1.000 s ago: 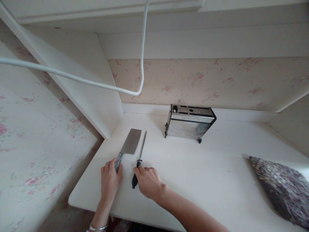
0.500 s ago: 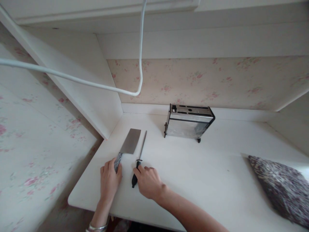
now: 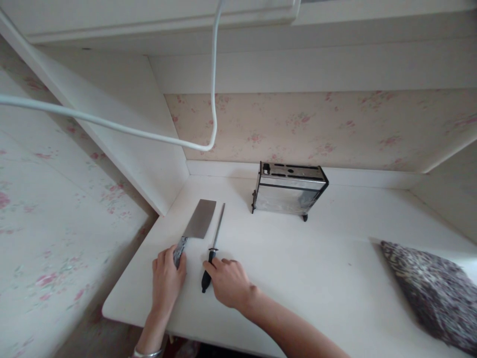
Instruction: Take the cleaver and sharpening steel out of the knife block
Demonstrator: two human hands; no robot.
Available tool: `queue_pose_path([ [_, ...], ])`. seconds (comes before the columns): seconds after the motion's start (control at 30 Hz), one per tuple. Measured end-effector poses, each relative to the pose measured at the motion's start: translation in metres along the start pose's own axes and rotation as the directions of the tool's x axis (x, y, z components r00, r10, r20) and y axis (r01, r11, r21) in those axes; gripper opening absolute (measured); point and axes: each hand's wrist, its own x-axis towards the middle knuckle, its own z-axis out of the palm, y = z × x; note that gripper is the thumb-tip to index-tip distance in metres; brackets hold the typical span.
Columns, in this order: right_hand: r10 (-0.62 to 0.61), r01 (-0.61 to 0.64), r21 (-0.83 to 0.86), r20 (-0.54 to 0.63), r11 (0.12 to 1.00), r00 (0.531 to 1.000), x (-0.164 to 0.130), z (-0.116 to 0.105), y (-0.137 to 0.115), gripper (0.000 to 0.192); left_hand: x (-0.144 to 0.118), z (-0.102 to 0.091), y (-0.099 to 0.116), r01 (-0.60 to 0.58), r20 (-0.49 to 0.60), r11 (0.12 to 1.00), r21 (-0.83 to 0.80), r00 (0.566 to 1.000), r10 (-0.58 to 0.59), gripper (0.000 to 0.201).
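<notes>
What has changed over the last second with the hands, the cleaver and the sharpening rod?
Nothing visibly changed. The left hand rests on the cleaver handle, the right hand on the sharpening rod handle, both tools flat on the white table; the small shifts look like camera movement.

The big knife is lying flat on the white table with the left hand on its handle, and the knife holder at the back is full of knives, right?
Not quite. The head view shows the knife holder with empty slots on top; no handles stick out. The rest holds: the big knife lies flat on the white table, and the left hand rests on its handle.
</notes>
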Motion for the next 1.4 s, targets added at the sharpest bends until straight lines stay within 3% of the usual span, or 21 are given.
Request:
queue_pose_path([
  [0.2, -0.001, 0.002, 0.078, -0.007, 0.997, 1.0, -0.007, -0.005, 0.006, 0.054, 0.002, -0.001, -0.003, 0.033, -0.056, 0.999, -0.014, 0.998, -0.033, 0.036],
  [0.3, 0.044, -0.046, 0.192, 0.016, 0.98, 0.999, -0.021, -0.011, 0.02, 0.046, 0.006, -0.011, 0.007, 0.051, -0.074, 0.998, 0.022, 0.996, -0.049, 0.033],
  [0.37, 0.068, -0.075, 0.3, 0.033, 0.951, 0.997, -0.034, -0.018, 0.037, 0.037, 0.011, -0.019, 0.022, 0.027, -0.083, 1.0, -0.011, 0.996, -0.028, 0.031],
  [0.43, 0.105, -0.114, 0.414, 0.045, 0.903, 0.993, -0.05, -0.028, 0.061, 0.032, 0.02, -0.028, 0.043, -0.035, -0.066, 0.987, -0.158, 0.997, 0.025, 0.03],
  [0.53, 0.318, -0.276, 0.549, 0.02, 0.789, 0.948, -0.074, -0.05, 0.105, 0.028, 0.043, -0.041, 0.083, -0.046, 0.047, 0.912, -0.407, 0.996, 0.072, 0.032],
  [0.6, 0.527, -0.389, 0.617, -0.049, 0.684, 0.849, -0.089, -0.07, 0.135, 0.029, 0.064, -0.049, 0.112, -0.017, 0.163, 0.846, -0.533, 0.979, 0.122, 0.031],
  [0.7, 0.78, -0.424, 0.726, -0.244, 0.541, 0.576, -0.108, -0.104, 0.175, 0.039, 0.1, -0.051, 0.153, -0.049, 0.193, 0.727, -0.685, 0.95, 0.246, 0.029],
  [0.8, 0.833, -0.274, 0.806, -0.419, 0.525, 0.362, -0.119, -0.137, 0.206, 0.044, 0.137, -0.042, 0.19, -0.049, 0.204, 0.662, -0.747, 0.932, 0.3, 0.032],
  [0.9, 0.856, -0.182, 0.846, -0.453, 0.5, 0.248, -0.115, -0.166, 0.23, 0.043, 0.169, -0.028, 0.22, -0.036, 0.224, 0.656, -0.754, 0.924, 0.309, 0.042],
  [0.97, 0.889, -0.157, 0.89, -0.382, 0.427, 0.251, -0.105, -0.18, 0.243, 0.041, 0.187, -0.019, 0.235, -0.031, 0.225, 0.656, -0.755, 0.926, 0.303, 0.048],
  [1.07, 0.911, -0.145, 0.936, -0.262, 0.32, 0.319, -0.088, -0.192, 0.256, 0.034, 0.204, -0.009, 0.248, -0.004, 0.237, 0.643, -0.766, 0.928, 0.289, 0.048],
  [1.2, 0.888, -0.124, 0.944, -0.235, 0.305, 0.394, -0.073, -0.192, 0.258, 0.029, 0.21, -0.001, 0.253, 0.037, 0.254, 0.622, -0.782, 0.931, 0.264, 0.041],
  [1.4, 0.888, -0.082, 0.962, -0.207, 0.262, 0.409, -0.063, -0.191, 0.242, 0.025, 0.209, 0.007, 0.244, 0.14, 0.268, 0.528, -0.838, 0.948, 0.173, 0.035],
])
